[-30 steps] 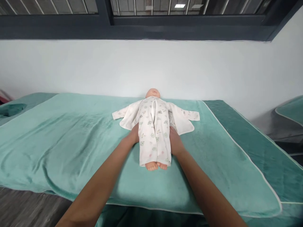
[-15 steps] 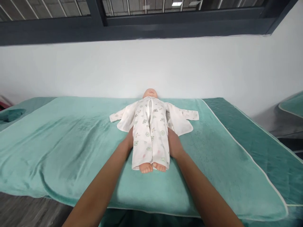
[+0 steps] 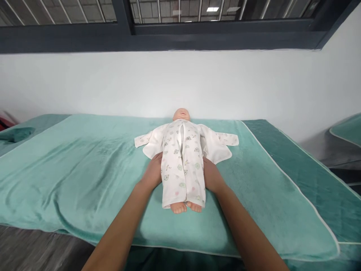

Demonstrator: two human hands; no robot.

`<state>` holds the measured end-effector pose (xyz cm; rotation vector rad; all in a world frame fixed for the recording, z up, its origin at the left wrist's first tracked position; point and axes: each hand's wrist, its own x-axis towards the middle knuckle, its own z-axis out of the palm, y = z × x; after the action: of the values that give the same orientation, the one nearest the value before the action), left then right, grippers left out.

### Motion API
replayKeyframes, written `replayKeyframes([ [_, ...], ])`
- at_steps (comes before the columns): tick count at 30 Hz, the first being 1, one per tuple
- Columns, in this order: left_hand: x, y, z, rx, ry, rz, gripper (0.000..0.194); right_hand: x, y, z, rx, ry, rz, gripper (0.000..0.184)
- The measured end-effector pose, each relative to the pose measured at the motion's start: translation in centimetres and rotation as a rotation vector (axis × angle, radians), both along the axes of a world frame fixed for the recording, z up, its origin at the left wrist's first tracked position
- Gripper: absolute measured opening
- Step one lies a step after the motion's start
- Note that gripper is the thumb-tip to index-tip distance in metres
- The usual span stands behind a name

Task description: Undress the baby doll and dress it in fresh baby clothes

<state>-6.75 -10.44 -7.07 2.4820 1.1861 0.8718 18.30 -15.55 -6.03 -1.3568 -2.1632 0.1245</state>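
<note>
A baby doll lies on its back, its head toward the wall and its bare feet toward me. It wears a white printed outfit with long legs; the sleeves spread out sideways, and loose white flaps lie beside the torso. My left hand is against the doll's left-hand side in the picture, around hip height. On the opposite side, at about the same height, my right hand is pressed in. Both hands curl in around the doll, with their fingertips hidden behind the clothing.
A light green blanket with pale edging covers a darker green padded surface. Behind it rise a white wall and a dark window frame with bars. Another green padded surface stands at the right.
The view shifts slightly as my head moves. The doll's feet appear a little lower and nearer to me. Both hands stay at its sides.
</note>
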Motion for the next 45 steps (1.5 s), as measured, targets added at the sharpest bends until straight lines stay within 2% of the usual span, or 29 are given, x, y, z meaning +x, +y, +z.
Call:
replayKeyframes([
  [3, -0.6, -1.1, -0.2, 0.11, 0.087, -0.004, 0.032, -0.1, -0.3, 0.0, -0.018, -0.009, 0.017, 0.025],
  [6, -0.7, -1.4, -0.2, 0.133, 0.122, 0.009, 0.032, 0.0, -0.6, -0.1, -0.046, -0.03, 0.0, 0.024],
  [10, -0.8, -1.2, -0.5, 0.134, 0.134, 0.004, 0.032, 0.5, -1.1, -0.3, -0.057, -0.053, -0.116, 0.013],
  [16, -1.4, -1.5, -1.3, 0.119, 0.046, 0.013, 0.031, 0.7, -1.8, -0.3, -0.032, -0.112, -0.206, 0.004],
  [20, -1.4, -2.0, -0.8, 0.117, -0.02, 0.021, 0.033, 0.5, -1.8, -0.3, -0.009, -0.103, -0.184, 0.013],
  [24, -1.3, -2.4, -0.3, 0.101, -0.016, 0.01, 0.034, 0.7, -1.6, -0.2, -0.047, 0.006, -0.151, 0.013],
  [28, -1.4, -2.4, -0.5, 0.088, 0.006, 0.016, 0.033, 1.3, -1.5, -0.3, -0.137, 0.372, -0.128, 0.016],
  [30, -1.4, -2.3, -0.7, 0.078, -0.008, 0.032, 0.032, 1.8, -1.2, -0.7, -0.127, 0.552, -0.221, 0.02],
  [32, -1.5, -2.1, -0.9, 0.058, -0.043, 0.066, 0.029, 2.6, -0.5, -1.1, -0.044, 0.614, -0.383, 0.024],
  [36, -1.8, -1.9, -1.1, -0.016, -0.126, 0.154, 0.028, 4.9, 1.5, -1.5, 0.132, 0.387, -0.712, 0.036],
  [38, -1.9, -1.9, -1.0, -0.054, -0.143, 0.165, 0.029, 6.1, 2.3, -1.3, 0.083, 0.237, -0.837, 0.041],
  [41, -1.9, -1.8, -1.0, -0.079, -0.167, 0.176, 0.028, 7.5, 3.0, -0.5, -0.076, 0.08, -0.959, 0.047],
  [43, -1.8, -1.7, -0.9, -0.083, -0.197, 0.201, 0.028, 8.3, 3.4, 0.1, -0.172, 0.06, -0.996, 0.047],
  [45, -1.6, -1.6, -0.9, -0.086, -0.222, 0.228, 0.028, 8.9, 3.9, 0.7, -0.273, 0.146, -1.005, 0.041],
])
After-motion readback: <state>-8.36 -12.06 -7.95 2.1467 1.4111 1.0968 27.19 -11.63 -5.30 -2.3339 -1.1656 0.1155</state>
